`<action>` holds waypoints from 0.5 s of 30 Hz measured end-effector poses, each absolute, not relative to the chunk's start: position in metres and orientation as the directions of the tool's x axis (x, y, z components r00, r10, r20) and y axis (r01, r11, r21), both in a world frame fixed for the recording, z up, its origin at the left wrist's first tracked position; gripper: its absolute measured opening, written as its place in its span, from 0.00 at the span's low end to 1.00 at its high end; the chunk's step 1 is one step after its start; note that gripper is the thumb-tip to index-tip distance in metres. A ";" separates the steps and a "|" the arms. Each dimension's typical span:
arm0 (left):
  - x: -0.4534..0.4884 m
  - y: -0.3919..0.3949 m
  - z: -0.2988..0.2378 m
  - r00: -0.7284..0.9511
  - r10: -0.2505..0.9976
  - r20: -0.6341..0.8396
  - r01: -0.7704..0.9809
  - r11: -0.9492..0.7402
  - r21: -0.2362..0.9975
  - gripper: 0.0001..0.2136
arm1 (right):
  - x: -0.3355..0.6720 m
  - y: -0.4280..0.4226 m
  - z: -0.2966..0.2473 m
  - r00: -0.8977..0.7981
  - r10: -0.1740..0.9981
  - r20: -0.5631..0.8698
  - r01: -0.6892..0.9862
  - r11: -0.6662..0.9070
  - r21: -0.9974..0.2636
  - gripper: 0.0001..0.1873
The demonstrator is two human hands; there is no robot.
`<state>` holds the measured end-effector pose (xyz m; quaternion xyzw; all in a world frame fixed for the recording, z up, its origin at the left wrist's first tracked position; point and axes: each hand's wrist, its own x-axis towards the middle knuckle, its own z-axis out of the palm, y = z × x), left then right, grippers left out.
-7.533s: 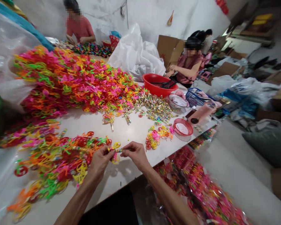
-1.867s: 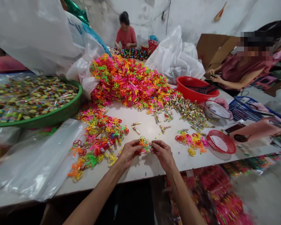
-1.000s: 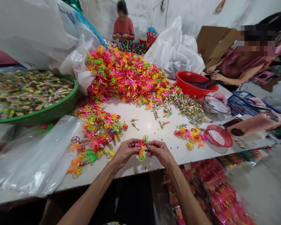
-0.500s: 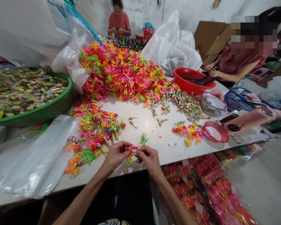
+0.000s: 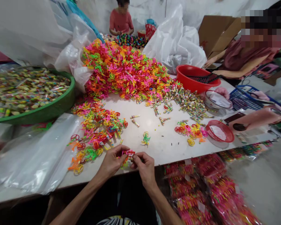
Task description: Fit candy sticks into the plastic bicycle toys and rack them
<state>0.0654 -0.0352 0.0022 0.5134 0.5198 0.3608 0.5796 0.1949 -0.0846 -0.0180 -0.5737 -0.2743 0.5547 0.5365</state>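
Near the table's front edge, my left hand (image 5: 114,158) is closed on a small pink-and-red plastic toy piece (image 5: 130,152). My right hand (image 5: 144,166) pinches at the right end of that same piece. Whether its fingers hold a separate small part is hidden. A yellow-green piece (image 5: 124,164) shows just below the toy, partly covered by my fingers. Beyond my hands, a green and yellow toy piece (image 5: 145,139) lies on the white table (image 5: 128,134). Two small clear tubes with coloured contents (image 5: 135,122) lie farther back.
A large heap of bright plastic parts (image 5: 126,75) covers the table's back. At left stand a green tub (image 5: 71,90) and plastic bags (image 5: 44,159). Rightward are a red basin (image 5: 181,78) and red basket (image 5: 231,137). Two co-workers sit beyond; bagged toys (image 5: 208,184) lie below.
Both hands stay together on the pink-and-red piece, now slightly lower and closer to me. The camera view has shifted a little. The co-worker at right has moved their arms apart.
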 end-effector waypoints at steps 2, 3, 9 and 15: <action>0.065 -0.036 0.002 0.197 0.952 -0.233 0.131 0.210 0.969 0.06 | 0.193 -0.086 -0.022 0.213 0.902 -0.376 -0.339 -0.293 -0.894 0.12; 0.064 -0.035 0.002 0.206 0.946 -0.251 0.109 0.233 0.966 0.06 | 0.194 -0.086 -0.023 0.180 0.905 -0.386 -0.377 -0.300 -0.877 0.12; 0.067 -0.031 0.005 0.227 0.927 -0.297 0.030 0.298 0.954 0.08 | 0.203 -0.078 -0.016 0.120 0.930 -0.347 -0.351 -0.287 -0.891 0.12; 0.074 -0.040 -0.003 0.163 0.966 -0.200 0.103 0.185 0.977 0.06 | 0.207 -0.080 -0.021 0.073 0.890 -0.450 -0.455 -0.372 -0.809 0.12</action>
